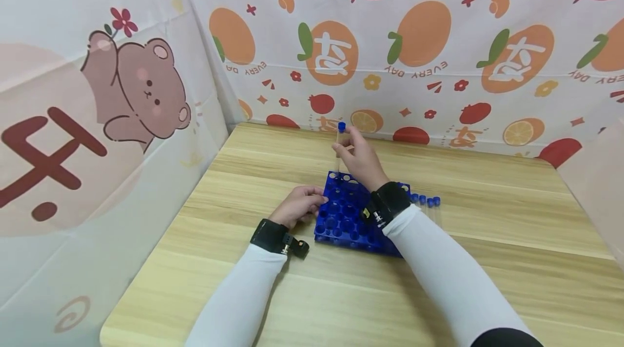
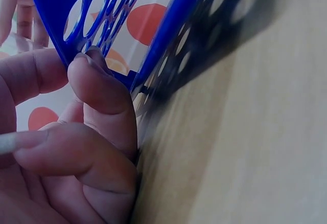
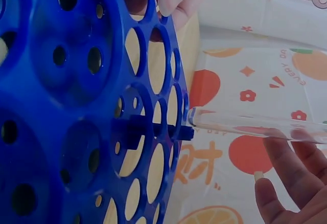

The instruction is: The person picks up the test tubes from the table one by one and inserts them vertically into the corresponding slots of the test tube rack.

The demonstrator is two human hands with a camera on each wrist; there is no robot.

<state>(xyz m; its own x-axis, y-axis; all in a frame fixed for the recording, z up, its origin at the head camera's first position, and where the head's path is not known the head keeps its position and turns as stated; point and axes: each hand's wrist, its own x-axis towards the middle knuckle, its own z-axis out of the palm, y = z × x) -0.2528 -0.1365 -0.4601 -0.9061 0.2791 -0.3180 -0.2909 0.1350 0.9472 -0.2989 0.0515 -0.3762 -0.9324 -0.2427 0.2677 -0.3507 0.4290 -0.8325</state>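
Observation:
A blue test tube rack [image 1: 341,217] with rows of round holes sits on the table. My left hand [image 1: 303,205] holds the rack's left edge; in the left wrist view its fingertips [image 2: 94,75] meet the blue corner. Above the rack's far left corner, my right hand [image 1: 363,158] pinches a clear test tube [image 3: 230,122] with a blue cap [image 1: 342,126]. The tube is nearly upright, cap up. Its rounded lower end is close to the rack's top in the right wrist view; whether it has entered a hole I cannot tell. My right forearm hides part of the rack.
Several capped test tubes [image 1: 431,202] are just right of the rack, partly behind my right sleeve. The wooden table [image 1: 219,260] meets a fruit-print cloth [image 1: 419,92] at the back and a bear-print cloth [image 1: 97,174] at the left.

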